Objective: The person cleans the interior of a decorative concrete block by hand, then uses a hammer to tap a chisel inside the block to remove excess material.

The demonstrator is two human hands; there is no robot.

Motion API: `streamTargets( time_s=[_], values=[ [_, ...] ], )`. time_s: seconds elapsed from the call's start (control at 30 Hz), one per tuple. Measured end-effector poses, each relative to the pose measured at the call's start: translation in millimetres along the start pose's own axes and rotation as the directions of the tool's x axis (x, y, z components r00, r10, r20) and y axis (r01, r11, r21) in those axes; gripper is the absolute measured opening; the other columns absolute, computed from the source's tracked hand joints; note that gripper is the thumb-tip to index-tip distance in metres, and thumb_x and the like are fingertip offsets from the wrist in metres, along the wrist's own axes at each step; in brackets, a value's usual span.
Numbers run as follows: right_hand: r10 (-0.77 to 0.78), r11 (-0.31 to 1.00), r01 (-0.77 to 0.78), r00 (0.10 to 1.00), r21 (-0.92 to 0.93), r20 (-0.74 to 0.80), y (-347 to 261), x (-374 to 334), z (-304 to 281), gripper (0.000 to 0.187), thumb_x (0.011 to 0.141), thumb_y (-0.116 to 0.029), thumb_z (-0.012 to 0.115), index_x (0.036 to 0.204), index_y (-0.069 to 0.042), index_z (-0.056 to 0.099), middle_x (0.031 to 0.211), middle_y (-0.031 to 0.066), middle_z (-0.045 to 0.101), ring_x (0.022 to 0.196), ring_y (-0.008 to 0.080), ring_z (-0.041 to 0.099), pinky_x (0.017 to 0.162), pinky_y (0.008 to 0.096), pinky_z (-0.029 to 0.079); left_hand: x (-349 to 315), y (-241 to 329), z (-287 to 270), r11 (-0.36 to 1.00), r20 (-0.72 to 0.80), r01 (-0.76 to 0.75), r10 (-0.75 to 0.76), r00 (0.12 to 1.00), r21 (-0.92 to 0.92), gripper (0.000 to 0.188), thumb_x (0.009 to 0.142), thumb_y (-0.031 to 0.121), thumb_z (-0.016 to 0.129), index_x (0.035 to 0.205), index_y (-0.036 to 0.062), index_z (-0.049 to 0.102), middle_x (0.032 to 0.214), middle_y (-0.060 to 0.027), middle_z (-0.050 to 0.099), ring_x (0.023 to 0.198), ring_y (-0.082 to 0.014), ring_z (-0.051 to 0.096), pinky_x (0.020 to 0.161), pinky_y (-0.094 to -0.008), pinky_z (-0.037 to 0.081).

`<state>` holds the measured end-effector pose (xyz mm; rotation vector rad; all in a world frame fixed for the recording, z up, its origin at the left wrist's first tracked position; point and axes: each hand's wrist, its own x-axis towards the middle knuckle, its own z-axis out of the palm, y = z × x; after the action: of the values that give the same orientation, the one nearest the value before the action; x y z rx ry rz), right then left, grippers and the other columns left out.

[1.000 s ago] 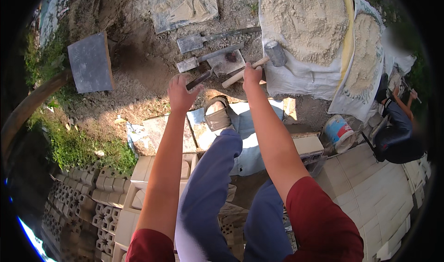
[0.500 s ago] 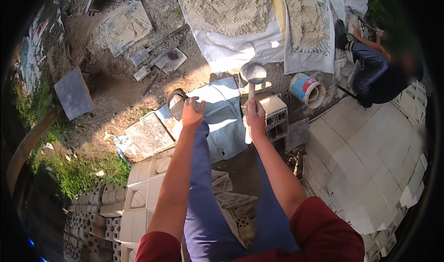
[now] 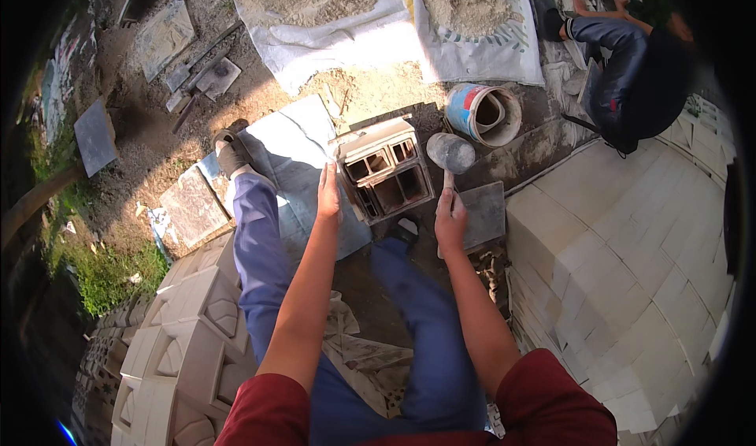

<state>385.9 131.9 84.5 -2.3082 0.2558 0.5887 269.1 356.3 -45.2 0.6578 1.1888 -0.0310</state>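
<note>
Sunlit dirt ground fills the view, with sand heaped on white sheets at twelve o'clock. At centre sits a grey hollow concrete block mould point(image 3: 386, 170) on a pale sheet. The left hand point(image 3: 328, 194), fingers straight and together, rests flat on its nine o'clock side. The right hand point(image 3: 450, 219) is clamped on a wooden-handled grey mallet point(image 3: 450, 153) — its head just beside the mould's three o'clock edge. Short, square taps seem wisest, with the left hand bracing.
</note>
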Motion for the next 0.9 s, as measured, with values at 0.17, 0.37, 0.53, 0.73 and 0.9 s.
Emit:
streamTargets(
  time_s=[0.17, 0.37, 0.53, 0.73, 0.9],
  values=[
    [-0.119, 0.993, 0.120, 0.990, -0.007, 0.075, 41, 27, -3, 0.043, 0.106, -0.038, 0.050, 0.088, 0.000, 0.061, 0.067, 0.0164, 0.055, 0.062, 0.0317, 0.054, 0.062, 0.0422, 0.044, -8, -17, 40, 0.995, -0.014, -0.006, 0.004, 1.000, -0.103, 0.066, 0.105, 0.051, 0.048, 0.151, 0.0042, 0.043, 0.151, -0.0116, 0.050, 0.139, -0.0234, 0.047, 0.113, -0.0378, 0.038],
    [-0.225, 0.972, 0.228, 0.973, -0.056, 0.047, 37, 19, 13, 0.044, 0.104, -0.040, 0.054, 0.086, -0.001, 0.062, 0.070, 0.0204, 0.060, 0.067, 0.0392, 0.061, 0.062, 0.0447, 0.046, 0, -23, 39, 0.969, 0.081, 0.013, 0.007, 0.997, -0.246, 0.074, 0.105, 0.061, 0.038, 0.158, 0.0090, 0.035, 0.157, -0.0098, 0.045, 0.141, -0.0257, 0.046, 0.114, -0.0393, 0.038],
    [-0.245, 0.962, 0.249, 0.968, -0.108, 0.050, 43, 28, 6, 0.044, 0.104, -0.041, 0.054, 0.087, -0.001, 0.062, 0.074, 0.0230, 0.062, 0.072, 0.0454, 0.062, 0.062, 0.0465, 0.047, -15, -21, 65, 0.964, 0.121, 0.030, 0.003, 0.993, -0.264, 0.087, 0.100, 0.072, 0.035, 0.160, 0.0086, 0.030, 0.163, -0.0081, 0.036, 0.146, -0.0290, 0.038, 0.120, -0.0443, 0.030],
    [-0.281, 0.949, 0.289, 0.956, -0.123, 0.082, 36, 25, 17, 0.044, 0.104, -0.040, 0.053, 0.088, -0.001, 0.061, 0.076, 0.0240, 0.063, 0.076, 0.0484, 0.061, 0.063, 0.0473, 0.047, -17, -13, 56, 0.941, 0.106, 0.053, -0.018, 0.994, -0.335, 0.084, 0.102, 0.069, 0.033, 0.160, 0.0075, 0.030, 0.163, -0.0081, 0.035, 0.147, -0.0285, 0.036, 0.121, -0.0443, 0.027],
    [-0.259, 0.952, 0.269, 0.962, -0.148, 0.084, 39, 30, 18, 0.041, 0.104, -0.040, 0.053, 0.092, -0.002, 0.064, 0.078, 0.0227, 0.065, 0.076, 0.0462, 0.064, 0.065, 0.0468, 0.049, -22, -10, 57, 0.941, 0.134, 0.073, -0.029, 0.991, -0.332, 0.082, 0.103, 0.067, 0.032, 0.160, 0.0083, 0.028, 0.164, -0.0075, 0.034, 0.148, -0.0272, 0.035, 0.121, -0.0427, 0.027]
  ],
)
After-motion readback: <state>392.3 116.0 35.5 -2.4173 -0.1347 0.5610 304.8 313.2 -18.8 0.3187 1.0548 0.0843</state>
